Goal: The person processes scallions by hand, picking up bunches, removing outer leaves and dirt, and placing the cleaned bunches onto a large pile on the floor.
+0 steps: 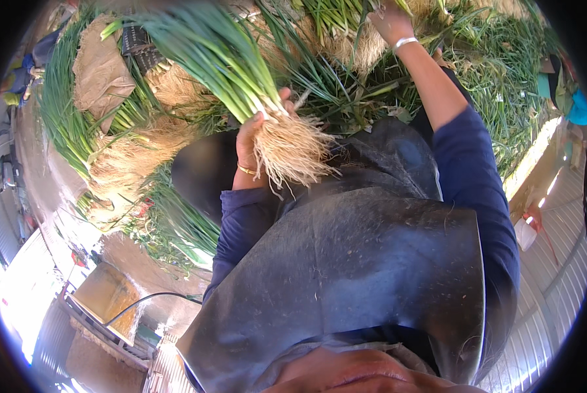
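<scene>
My left hand [249,141] is closed round a thick bunch of scallions [241,85] just above the roots. Their long green leaves fan up to the left, and the pale, shaggy roots hang over my lap. At the top edge my right hand [390,26] reaches out to a pile of scallions [333,13]. Its fingers look closed on stalks there, with a green stalk showing past the hand; the fingertips are partly cut off by the picture's edge. A dark, shiny apron [333,262] covers my lap and chest.
More rooted scallions [120,157] lie in heaps at the left, with a brown cloth [103,72] over some. Loose green leaves [503,98] are spread at the right. A yellowish box-like container [107,295] and a black hose [149,298] are at the lower left.
</scene>
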`<action>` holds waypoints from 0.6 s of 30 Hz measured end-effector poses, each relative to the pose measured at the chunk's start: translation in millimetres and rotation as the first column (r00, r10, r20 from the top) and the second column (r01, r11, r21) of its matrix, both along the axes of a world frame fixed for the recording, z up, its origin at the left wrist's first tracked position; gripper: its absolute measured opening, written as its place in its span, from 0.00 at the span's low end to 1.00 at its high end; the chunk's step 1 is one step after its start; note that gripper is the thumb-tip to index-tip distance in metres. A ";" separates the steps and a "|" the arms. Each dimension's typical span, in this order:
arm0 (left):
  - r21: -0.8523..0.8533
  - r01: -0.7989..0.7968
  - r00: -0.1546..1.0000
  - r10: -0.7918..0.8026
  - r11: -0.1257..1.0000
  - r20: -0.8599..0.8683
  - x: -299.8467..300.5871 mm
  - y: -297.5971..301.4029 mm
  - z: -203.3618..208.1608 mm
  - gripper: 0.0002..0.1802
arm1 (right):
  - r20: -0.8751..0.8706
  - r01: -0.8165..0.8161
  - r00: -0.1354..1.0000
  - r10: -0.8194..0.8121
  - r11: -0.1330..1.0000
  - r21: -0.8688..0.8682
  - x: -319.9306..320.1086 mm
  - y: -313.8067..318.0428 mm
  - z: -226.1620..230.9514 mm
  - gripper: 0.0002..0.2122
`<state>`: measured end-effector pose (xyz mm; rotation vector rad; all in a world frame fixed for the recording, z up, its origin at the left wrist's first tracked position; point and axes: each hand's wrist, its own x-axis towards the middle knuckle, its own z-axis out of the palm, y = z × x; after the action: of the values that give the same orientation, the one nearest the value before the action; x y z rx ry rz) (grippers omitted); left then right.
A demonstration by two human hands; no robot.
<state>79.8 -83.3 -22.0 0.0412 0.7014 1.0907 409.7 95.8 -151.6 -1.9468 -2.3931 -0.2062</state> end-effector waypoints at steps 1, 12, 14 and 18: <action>0.007 0.043 0.999 -0.043 0.999 -0.027 -3.2 -1.0 -10.7 0.35 | 0.299 -0.084 0.942 0.152 0.970 -0.228 1.0 13.6 3.0 0.09; 0.008 0.230 0.973 -0.231 0.973 0.025 0.3 -2.1 -27.6 0.30 | -0.859 -0.251 0.456 -0.232 0.892 -0.375 -131.0 -157.8 70.4 0.12; -0.011 0.223 0.974 -0.222 0.975 0.033 0.1 -4.5 -29.2 0.30 | -0.756 -0.151 0.206 -0.621 0.743 -0.652 -131.2 -144.6 60.3 0.11; 0.053 0.236 0.968 -0.239 0.970 0.078 -0.9 -7.0 -22.5 0.32 | -0.551 -0.369 -0.325 -0.768 0.640 -0.674 -133.6 -118.7 66.4 0.17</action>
<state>78.8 -90.3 -44.4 0.1134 0.5808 0.8721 276.1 -22.9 -85.2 -1.3236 -0.5566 1.8905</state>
